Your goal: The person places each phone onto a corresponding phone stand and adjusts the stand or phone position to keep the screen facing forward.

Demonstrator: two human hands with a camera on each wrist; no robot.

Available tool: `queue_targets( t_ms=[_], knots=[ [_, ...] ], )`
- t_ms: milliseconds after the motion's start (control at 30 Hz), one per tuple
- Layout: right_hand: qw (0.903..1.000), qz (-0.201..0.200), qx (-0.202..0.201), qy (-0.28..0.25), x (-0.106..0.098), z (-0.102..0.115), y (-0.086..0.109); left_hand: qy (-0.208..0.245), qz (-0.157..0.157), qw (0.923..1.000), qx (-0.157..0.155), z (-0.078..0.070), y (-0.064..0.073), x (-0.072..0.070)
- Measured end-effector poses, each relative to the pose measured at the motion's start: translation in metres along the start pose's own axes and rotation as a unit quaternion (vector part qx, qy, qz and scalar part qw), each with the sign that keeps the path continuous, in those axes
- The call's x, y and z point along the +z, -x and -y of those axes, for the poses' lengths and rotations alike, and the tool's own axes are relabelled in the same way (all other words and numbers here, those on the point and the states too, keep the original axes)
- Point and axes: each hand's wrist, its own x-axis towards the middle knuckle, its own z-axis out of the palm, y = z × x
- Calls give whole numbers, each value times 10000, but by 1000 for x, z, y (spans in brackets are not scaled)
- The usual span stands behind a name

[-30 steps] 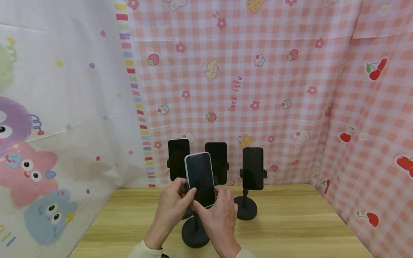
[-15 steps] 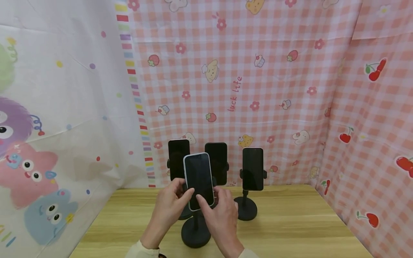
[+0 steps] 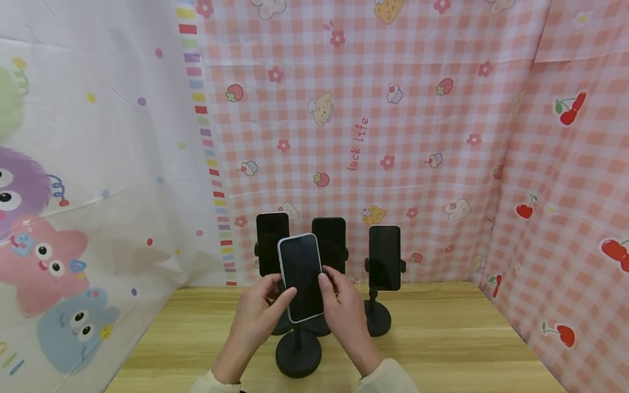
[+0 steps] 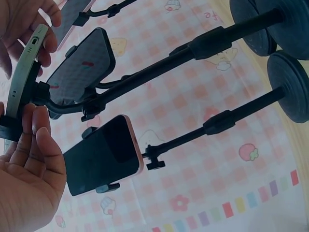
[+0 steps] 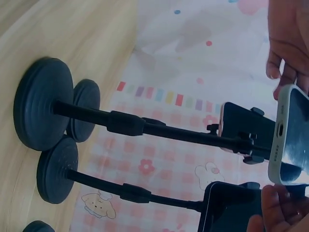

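A smartphone with a pale blue-white rim (image 3: 301, 278) sits, tilted slightly, in the clamp of the front black phone stand (image 3: 298, 356). My left hand (image 3: 259, 312) grips the phone's left side, thumb along the front edge and curled fingers behind by the clamp. At the right side, my right hand (image 3: 346, 305) pinches the edge, thumb in front and index finger behind. The left wrist view shows the phone's bottom edge (image 4: 28, 70) and the dark clamp behind it. The stand's pole (image 5: 164, 130) slants across the right wrist view.
Behind stand more phones in black holders: a left phone (image 3: 272, 240), a middle phone (image 3: 332, 240) partly covered, and a right phone (image 3: 385, 257). Their round bases share the wooden table (image 3: 442, 338). Pink checked cloth (image 3: 393, 125) hangs at the back, with printed cloth on both sides.
My right hand has moved up along the phone's right side, its thumb leaving the lower screen for the right edge. The phone has shifted slightly left; my left hand has barely moved.
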Motion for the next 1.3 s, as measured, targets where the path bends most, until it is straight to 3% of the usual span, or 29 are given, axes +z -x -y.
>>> queue_targets(
  t_ms=[300, 467, 833, 1000, 1300],
  knots=[
    [9983, 482, -140, -289, -4, -1, -9, 280, 123, 9991, -277, 5, 4, 1],
    [9972, 603, -37, -444, -6, 0, -10, 332, 114, 9992, -189, 5, 5, 0],
    [9965, 627, 238, -493, -2, 4, -4, 571, 214, 9980, -150, 12, 4, -4],
    [9969, 568, 259, -479, 0, 6, -2, 835, 290, 9957, -278, 16, 3, -6],
    [9984, 448, 173, -305, 5, 6, 2, 901, 439, 9944, -346, 24, 1, -7]
  ],
)
